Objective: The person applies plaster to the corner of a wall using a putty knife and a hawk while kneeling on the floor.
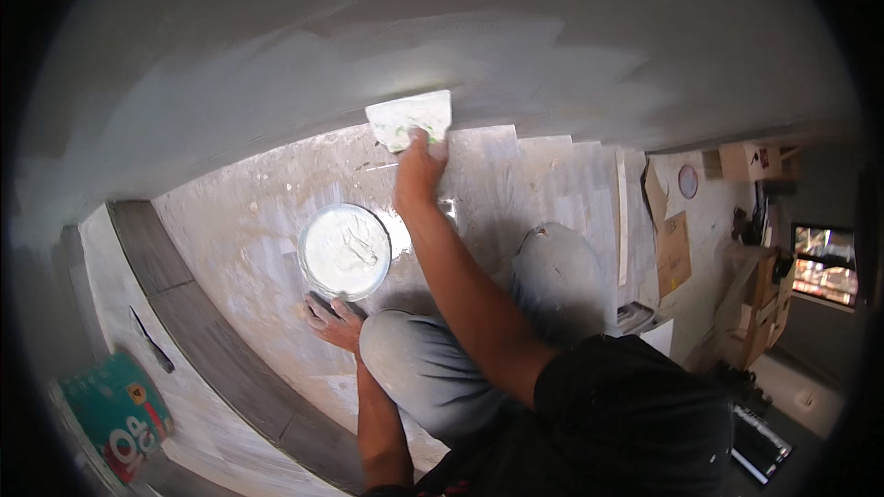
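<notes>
My right hand (422,166) grips a wide filling knife (405,110) coated in white paste, pressed against the foot of the grey wall (460,46). Below it a round container (344,248) full of white paste sits on the smeared floor (230,239). My left hand (333,324) is at the container's near edge beside my knee, its fingers apart and dusty; whether it touches the rim I cannot tell.
A tiled step (157,258) runs along the left, with a dark tool (152,340) on the white ledge and a teal bucket (115,405) beyond. Cardboard (674,258), a long pale strip (622,221), boxes (744,161) and other clutter lie right, near a window (824,262).
</notes>
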Motion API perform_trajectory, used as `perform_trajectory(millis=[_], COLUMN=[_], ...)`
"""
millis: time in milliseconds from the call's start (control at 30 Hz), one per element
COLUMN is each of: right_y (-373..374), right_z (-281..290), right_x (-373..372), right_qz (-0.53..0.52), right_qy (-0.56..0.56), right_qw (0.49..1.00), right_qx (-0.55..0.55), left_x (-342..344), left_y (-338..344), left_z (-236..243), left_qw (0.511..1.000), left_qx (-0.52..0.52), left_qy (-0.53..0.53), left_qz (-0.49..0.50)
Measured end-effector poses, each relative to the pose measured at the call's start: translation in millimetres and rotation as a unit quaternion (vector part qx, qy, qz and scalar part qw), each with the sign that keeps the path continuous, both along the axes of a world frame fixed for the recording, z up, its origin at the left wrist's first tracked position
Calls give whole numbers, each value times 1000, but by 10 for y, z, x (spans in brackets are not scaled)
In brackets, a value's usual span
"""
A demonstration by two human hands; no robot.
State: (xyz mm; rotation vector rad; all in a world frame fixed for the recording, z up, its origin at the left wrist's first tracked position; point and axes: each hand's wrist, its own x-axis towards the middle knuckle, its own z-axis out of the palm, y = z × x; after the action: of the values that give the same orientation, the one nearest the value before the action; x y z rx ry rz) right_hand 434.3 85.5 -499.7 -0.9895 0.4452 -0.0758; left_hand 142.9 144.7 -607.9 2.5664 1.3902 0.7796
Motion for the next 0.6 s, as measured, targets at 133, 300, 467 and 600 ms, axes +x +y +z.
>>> perform_trajectory(millis=[133, 300, 467, 600], right_y=[-489, -1248, -1737, -1795], right_z=[-7, 632, 968, 840], right_x=[-95, -95, 355, 758], right_qz=[15, 139, 313, 350], right_qy=[62, -53, -229, -369], right_qw=[997, 940, 679, 407], right_qx=[47, -308, -624, -759], left_x=[69, 39, 20, -6], left_y=[-48, -2, 21, 28], left_z=[168, 277, 228, 194], left_qw=[999, 998, 997, 995], left_qx=[-35, -55, -77, -84], left_qy=[-13, -6, -8, -18], left_qz=[-3, 17, 18, 48])
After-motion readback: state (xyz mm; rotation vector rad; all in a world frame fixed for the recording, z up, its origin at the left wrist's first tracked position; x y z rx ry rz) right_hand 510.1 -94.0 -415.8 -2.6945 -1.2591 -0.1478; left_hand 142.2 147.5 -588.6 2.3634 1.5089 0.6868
